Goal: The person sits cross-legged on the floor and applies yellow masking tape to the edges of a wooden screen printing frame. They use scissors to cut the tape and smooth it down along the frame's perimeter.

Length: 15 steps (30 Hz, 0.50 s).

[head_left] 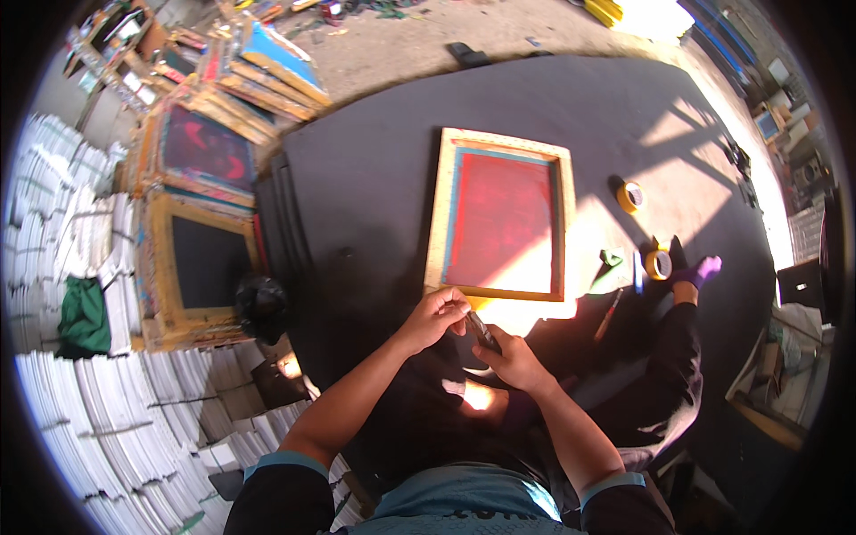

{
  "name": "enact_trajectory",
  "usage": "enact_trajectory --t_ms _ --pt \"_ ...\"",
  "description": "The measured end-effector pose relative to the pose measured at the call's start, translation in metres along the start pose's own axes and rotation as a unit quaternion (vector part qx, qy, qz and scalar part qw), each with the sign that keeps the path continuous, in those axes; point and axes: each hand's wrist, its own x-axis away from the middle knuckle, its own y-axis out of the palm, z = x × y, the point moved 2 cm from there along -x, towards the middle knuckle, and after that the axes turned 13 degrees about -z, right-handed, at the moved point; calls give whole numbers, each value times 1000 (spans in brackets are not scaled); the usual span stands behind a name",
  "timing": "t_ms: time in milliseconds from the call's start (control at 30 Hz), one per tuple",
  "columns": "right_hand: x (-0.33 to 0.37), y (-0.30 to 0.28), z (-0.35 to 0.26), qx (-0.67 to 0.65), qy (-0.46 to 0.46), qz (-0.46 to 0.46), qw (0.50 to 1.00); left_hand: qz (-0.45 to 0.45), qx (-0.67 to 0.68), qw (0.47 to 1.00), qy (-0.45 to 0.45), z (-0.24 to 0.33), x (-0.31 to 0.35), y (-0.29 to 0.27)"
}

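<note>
The right hand (517, 358) is closed around a slim dark tool (484, 333); the left hand (437, 319) bends its fingers at the tool's tip, its grip unclear. From the hands, a wooden screen-printing frame (435, 214) with red mesh lies close at 12 o'clock, its near right part glaring with sunlight. Tape rolls (630, 198) sit between 1 and 3, with a crumpled green scrap (611, 258) at 2. The person's leg (675, 361) blocks 3 o'clock. A black plastic bag (261, 308) bulges at 9, stacked frames (207, 147) at 10, white bundled stacks (98, 419) toward 8.
</note>
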Motion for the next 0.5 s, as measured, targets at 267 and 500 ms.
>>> enact_trajectory --t_ms 267,500 --pt "-90 31 -54 4 -122 -63 991 346 -62 928 126 37 86 -78" --pt "-131 68 -102 -24 -125 -110 986 682 -386 613 -103 4 231 -178"
